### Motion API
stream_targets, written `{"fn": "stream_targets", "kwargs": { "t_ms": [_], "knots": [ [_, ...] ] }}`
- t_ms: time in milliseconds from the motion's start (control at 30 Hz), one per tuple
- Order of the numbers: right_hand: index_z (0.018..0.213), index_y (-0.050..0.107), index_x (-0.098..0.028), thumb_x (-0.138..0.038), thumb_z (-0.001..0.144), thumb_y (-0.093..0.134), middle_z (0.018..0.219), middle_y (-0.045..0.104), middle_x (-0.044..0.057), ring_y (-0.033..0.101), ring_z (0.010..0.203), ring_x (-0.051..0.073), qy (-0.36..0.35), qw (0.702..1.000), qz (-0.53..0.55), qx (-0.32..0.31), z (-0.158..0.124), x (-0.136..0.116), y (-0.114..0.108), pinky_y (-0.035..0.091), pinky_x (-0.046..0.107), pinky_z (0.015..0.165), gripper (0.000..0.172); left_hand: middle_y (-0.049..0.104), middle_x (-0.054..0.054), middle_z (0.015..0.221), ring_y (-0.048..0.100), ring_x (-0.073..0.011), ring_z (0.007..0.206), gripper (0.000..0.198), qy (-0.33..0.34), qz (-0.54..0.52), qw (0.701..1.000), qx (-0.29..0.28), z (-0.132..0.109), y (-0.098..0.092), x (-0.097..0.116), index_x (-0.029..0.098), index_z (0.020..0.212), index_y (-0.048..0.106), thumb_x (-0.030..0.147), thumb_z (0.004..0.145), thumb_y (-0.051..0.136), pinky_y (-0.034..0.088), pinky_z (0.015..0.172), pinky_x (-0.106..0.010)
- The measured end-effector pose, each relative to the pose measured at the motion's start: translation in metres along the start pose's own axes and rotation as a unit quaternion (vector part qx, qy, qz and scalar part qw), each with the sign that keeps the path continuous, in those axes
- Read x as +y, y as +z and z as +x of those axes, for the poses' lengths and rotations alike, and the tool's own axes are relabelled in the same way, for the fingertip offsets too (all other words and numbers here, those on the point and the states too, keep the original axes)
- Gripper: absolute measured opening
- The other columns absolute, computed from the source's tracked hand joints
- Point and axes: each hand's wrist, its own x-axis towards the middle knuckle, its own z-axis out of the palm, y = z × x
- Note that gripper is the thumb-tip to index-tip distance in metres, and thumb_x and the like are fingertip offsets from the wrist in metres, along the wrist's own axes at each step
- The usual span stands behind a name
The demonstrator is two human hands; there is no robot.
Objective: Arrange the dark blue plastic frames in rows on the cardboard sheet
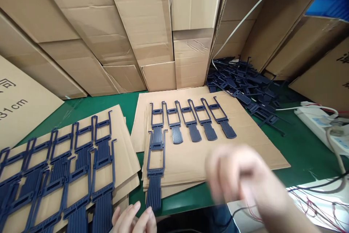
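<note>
My left hand (pixel 135 220) rests at the bottom edge, fingertips apart, with nothing visible in it. Just above it is the ribbed end of a dark blue plastic frame with a hooked top (pixel 155 189). That frame overlaps the lower end of another frame (pixel 157 116) in a row of several matching ones. This row lies on a flat cardboard sheet (pixel 174 165). My right hand (pixel 234 175) hangs in front of the sheet's right part, smeared by motion; its fingers look curled, but whether they hold anything is hidden.
More such frames (pixel 102 167) lie in two overlapping rows on a cardboard stack (pixel 124 153) at left. A tangled heap of dark parts (pixel 245 84) sits at back right. Cardboard walls (pixel 152 25) enclose the green table (pixel 109 98). A power strip (pixel 316 124) and wires (pixel 313 204) are at right.
</note>
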Motion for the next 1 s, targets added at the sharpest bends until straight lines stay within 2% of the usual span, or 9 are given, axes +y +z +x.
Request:
{"fn": "stream_targets", "kwargs": {
  "t_ms": [67, 133, 200, 267, 367, 500, 733, 867, 1000],
  "knots": [
    [0.069, 0.054, -0.016, -0.031, 0.076, 0.055, 0.071, 0.057, 0.003, 0.053, 0.067, 0.010, 0.081, 0.945, -0.189, 0.253, 0.007, 0.023, -0.073, 0.044, 0.021, 0.065, 0.017, 0.046, -0.006, 0.076, 0.042, -0.0144, 0.073, 0.012, 0.046, 0.017, 0.999, -0.017, 0.008, 0.001, 0.001, 0.016, 0.068, 0.050, 0.008, 0.067, 0.059, 0.037, 0.082, -0.034],
    [0.088, 0.059, -0.016, -0.027, 0.073, 0.054, 0.087, 0.060, 0.006, 0.055, 0.079, 0.014, 0.202, 0.807, -0.366, 0.417, 0.001, 0.054, -0.145, 0.043, 0.027, 0.074, 0.019, 0.047, -0.006, 0.078, 0.043, -0.0145, 0.074, 0.013, 0.051, 0.022, 0.998, -0.033, 0.011, 0.001, -0.001, 0.015, 0.070, 0.051, 0.007, 0.066, 0.060, 0.037, 0.082, -0.035],
    [0.105, 0.057, -0.014, -0.023, 0.070, 0.052, 0.104, 0.057, 0.010, 0.052, 0.096, 0.021, 0.313, 0.697, -0.492, 0.416, -0.013, 0.083, -0.206, 0.039, 0.034, 0.086, 0.036, 0.048, -0.007, 0.080, 0.045, -0.0144, 0.075, 0.013, 0.047, 0.020, 0.998, -0.040, 0.008, -0.001, -0.003, 0.015, 0.072, 0.052, 0.007, 0.066, 0.060, 0.037, 0.083, -0.036],
    [0.119, 0.050, -0.012, -0.028, 0.070, 0.053, 0.113, 0.053, 0.016, 0.048, 0.104, 0.029, 0.407, 0.646, -0.543, 0.350, -0.027, 0.103, -0.247, 0.036, 0.041, 0.088, 0.051, 0.049, -0.008, 0.082, 0.046, -0.0144, 0.075, 0.013, 0.046, 0.022, 0.998, -0.048, 0.003, -0.003, -0.005, 0.014, 0.074, 0.053, 0.007, 0.066, 0.059, 0.038, 0.082, -0.037],
    [0.129, 0.038, -0.014, -0.032, 0.073, 0.050, 0.117, 0.049, 0.020, 0.043, 0.109, 0.035, 0.459, 0.610, -0.581, 0.283, -0.036, 0.116, -0.275, 0.027, 0.054, 0.089, 0.061, 0.050, -0.009, 0.085, 0.047, -0.0149, 0.075, 0.011, 0.035, 0.030, 0.997, -0.055, -0.002, -0.003, -0.007, 0.014, 0.076, 0.054, 0.007, 0.068, 0.056, 0.038, 0.081, -0.037],
    [0.129, 0.039, -0.011, -0.026, 0.074, 0.049, 0.119, 0.046, 0.022, 0.042, 0.109, 0.036, 0.439, 0.611, -0.609, 0.251, -0.033, 0.120, -0.282, 0.023, 0.058, 0.088, 0.057, 0.050, -0.011, 0.085, 0.048, -0.0158, 0.075, 0.010, 0.038, 0.035, 0.997, -0.058, -0.002, -0.002, -0.009, 0.013, 0.077, 0.055, 0.010, 0.068, 0.055, 0.039, 0.079, -0.038],
    [0.127, 0.041, -0.003, -0.034, 0.082, 0.041, 0.118, 0.043, 0.022, 0.042, 0.111, 0.028, 0.351, 0.634, -0.649, 0.230, -0.037, 0.100, -0.272, 0.034, 0.035, 0.088, 0.055, 0.049, -0.012, 0.087, 0.047, -0.0180, 0.078, 0.010, 0.039, 0.047, 0.996, -0.070, 0.005, -0.002, -0.005, 0.012, 0.080, 0.056, 0.012, 0.070, 0.053, 0.040, 0.076, -0.039],
    [0.127, 0.038, -0.002, -0.031, 0.083, 0.043, 0.116, 0.043, 0.023, 0.039, 0.114, 0.030, 0.310, 0.627, -0.664, 0.263, -0.045, 0.074, -0.224, 0.035, 0.038, 0.088, 0.053, 0.048, -0.013, 0.088, 0.046, -0.0178, 0.078, 0.009, 0.034, 0.041, 0.996, -0.071, 0.007, -0.002, -0.003, 0.012, 0.080, 0.055, 0.011, 0.071, 0.053, 0.041, 0.077, -0.039],
    [0.126, 0.036, -0.006, -0.036, 0.083, 0.045, 0.116, 0.047, 0.017, 0.047, 0.107, 0.023, 0.247, 0.646, -0.646, 0.322, -0.053, 0.054, -0.132, 0.038, 0.029, 0.088, 0.054, 0.049, -0.012, 0.092, 0.045, -0.0195, 0.085, 0.015, 0.009, 0.032, 0.996, -0.079, -0.002, -0.003, -0.004, 0.014, 0.082, 0.057, 0.009, 0.068, 0.057, 0.040, 0.082, -0.040]
  ]
}}
